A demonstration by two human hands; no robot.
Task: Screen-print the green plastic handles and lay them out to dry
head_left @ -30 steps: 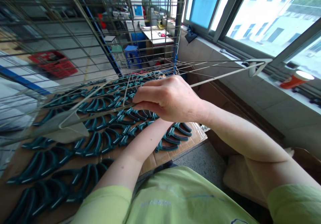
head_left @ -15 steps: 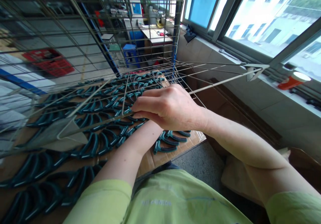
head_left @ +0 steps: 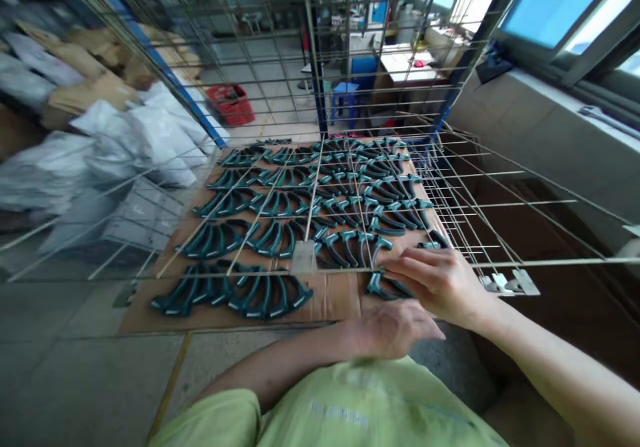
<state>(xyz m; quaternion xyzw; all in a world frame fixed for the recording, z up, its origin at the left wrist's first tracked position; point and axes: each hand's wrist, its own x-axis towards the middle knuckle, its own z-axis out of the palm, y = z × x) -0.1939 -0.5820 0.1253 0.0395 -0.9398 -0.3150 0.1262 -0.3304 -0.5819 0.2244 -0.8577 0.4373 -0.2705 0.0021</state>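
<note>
**Hands at the near edge of a sheet of teal curved parts**

At the front of a wire rack (head_left: 480, 187) by a window, seen from above, a person in a light green shirt works with two bare hands. Thin metal rods cross the view at several heights. On one shelf of the rack lies a flat brown cardboard sheet (head_left: 330, 297). Rows of dark teal curved plastic pieces (head_left: 280, 233) cover it, laid side by side in groups, arched like small handles. Beyond the rack are white bags (head_left: 125, 133) piled on the floor, a red crate (head_left: 230, 103) and a blue stool (head_left: 345, 93), all well apart from the hands.

One teal piece (head_left: 385, 287) sits at the near right edge of the cardboard, just beside the last full row. The right hand (head_left: 440, 283) reaches over it, palm down, fingers (head_left: 405, 267) stretched forward, with the fingertips touching or nearly touching the piece. The grip looks loose and partly apart rather than clamped; whether it has closed on the piece cannot be told. The left hand (head_left: 395, 327) rests lower, below the near edge of the cardboard and under the right hand. Its fingers are curled, and it cannot be told whether it holds anything.

The pieces look like light, stiff moulded plastic with a smooth surface, not fragile. The curved bar in the middle seems the easiest place to pinch one, between thumb and fingertips, lifting it clear of its neighbours.
</note>
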